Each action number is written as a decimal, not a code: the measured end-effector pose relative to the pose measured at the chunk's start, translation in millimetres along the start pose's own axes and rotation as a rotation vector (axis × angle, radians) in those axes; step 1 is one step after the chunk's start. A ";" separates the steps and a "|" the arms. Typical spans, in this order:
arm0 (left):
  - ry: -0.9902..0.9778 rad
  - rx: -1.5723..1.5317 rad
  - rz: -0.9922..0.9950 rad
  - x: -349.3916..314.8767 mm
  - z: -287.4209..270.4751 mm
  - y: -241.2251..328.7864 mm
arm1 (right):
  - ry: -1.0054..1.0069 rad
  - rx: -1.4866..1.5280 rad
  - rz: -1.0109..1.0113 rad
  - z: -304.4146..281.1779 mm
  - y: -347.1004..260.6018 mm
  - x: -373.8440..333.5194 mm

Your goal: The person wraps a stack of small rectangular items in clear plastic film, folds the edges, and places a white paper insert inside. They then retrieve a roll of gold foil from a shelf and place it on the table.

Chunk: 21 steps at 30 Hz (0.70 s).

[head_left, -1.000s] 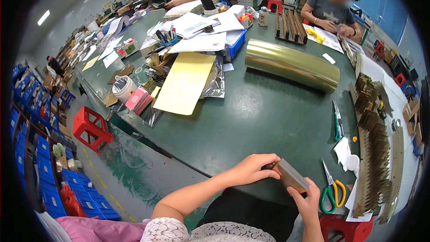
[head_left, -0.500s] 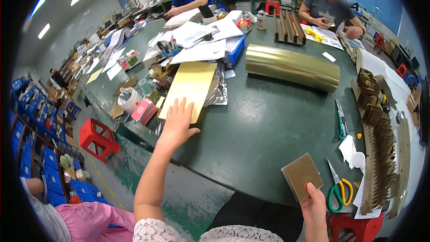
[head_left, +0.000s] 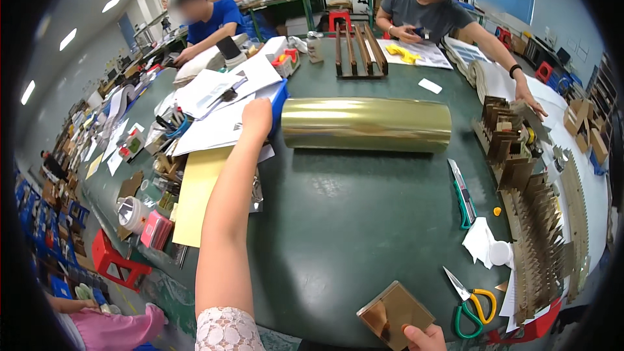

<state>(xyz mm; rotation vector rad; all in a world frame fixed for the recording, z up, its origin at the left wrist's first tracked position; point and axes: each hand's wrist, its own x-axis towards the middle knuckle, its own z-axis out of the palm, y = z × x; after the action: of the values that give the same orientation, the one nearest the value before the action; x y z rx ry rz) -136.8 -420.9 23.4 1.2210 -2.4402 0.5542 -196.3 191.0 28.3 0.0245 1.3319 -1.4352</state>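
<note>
Gold-brown card square [head_left: 394, 315] sits pinched at its near corner by the right hand [head_left: 424, 338], thumb on top. The left hand [head_left: 257, 117] stretches far out, fingers curled down onto white papers [head_left: 214, 131] beside a blue tray edge [head_left: 279, 105]. Just right of those fingers, the gold foil roll [head_left: 367, 123] could get nudged; scissors [head_left: 469, 302] lie right of the card.

Gold foil roll [head_left: 367, 123], green-handled scissors [head_left: 469, 303], utility knife [head_left: 461, 193], pale yellow card sheet [head_left: 198, 192]
</note>
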 end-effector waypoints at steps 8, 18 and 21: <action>0.024 0.091 -0.048 24.2 30.1 -3.1 | 0.077 -0.035 0.201 -3.0 2.7 4.0; 0.507 -1.065 -0.622 30.8 -4.8 -63.3 | -0.039 -0.062 0.036 -0.7 6.7 8.3; 0.256 -1.975 -0.446 8.3 -70.7 -47.6 | -0.068 -0.061 -0.016 -2.9 8.6 10.7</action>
<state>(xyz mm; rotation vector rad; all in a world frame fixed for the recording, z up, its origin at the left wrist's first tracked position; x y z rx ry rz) -93.0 -418.0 96.9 0.5119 -1.2007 -1.3947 -196.2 188.1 14.6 -0.0752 1.3214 -1.3966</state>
